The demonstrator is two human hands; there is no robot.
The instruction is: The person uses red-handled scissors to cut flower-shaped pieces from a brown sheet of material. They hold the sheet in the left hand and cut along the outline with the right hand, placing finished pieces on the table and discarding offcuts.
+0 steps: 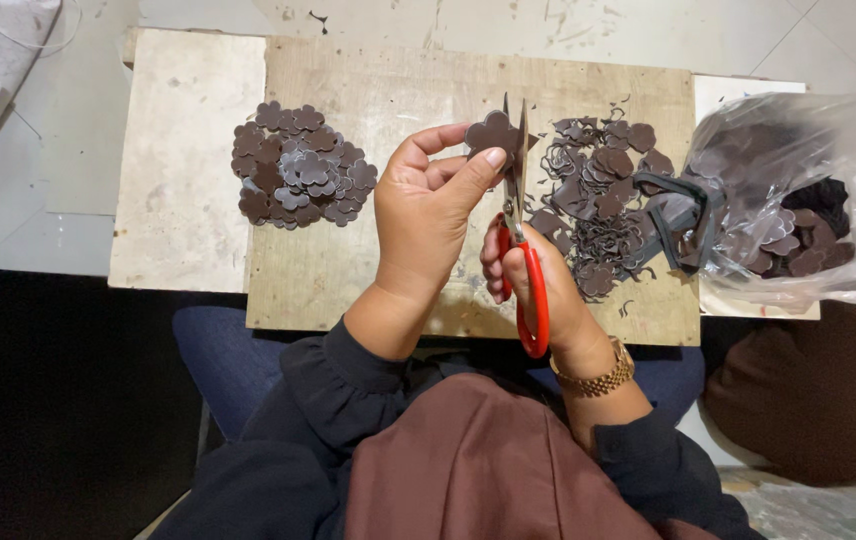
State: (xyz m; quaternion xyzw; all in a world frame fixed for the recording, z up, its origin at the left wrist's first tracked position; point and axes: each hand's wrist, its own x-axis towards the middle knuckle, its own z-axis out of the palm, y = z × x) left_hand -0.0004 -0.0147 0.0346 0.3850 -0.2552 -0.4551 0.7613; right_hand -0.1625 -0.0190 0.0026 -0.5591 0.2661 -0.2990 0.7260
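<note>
From the head camera we look down on our two hands above a wooden table (378, 290). Our left hand (428, 215) is closed in a pinch, thumb and fingertips gripping a dark brown flower-shaped piece (491, 131) held up over the middle of the table. Our right hand (538, 285) is wrapped through the red handles of the scissors (520, 235), gripping them; the blades point away from us and stand just beside the right edge of the piece, touching or nearly touching it, though we cannot tell whether they bite into it. A gold watch (596, 378) sits on our right wrist. To the left on the table lies a neat pile (300, 165) of finished flower shapes, well apart from the hands. To the right of the scissors lies a looser heap of scraps (603, 215), curled trimmings mixed with more shapes. Past that, at the table's right end, a clear plastic bag (803, 195) lies on its side with dark pieces inside and some spilling from its mouth. Our dark sleeves and brown garment fill the bottom of the view.
</note>
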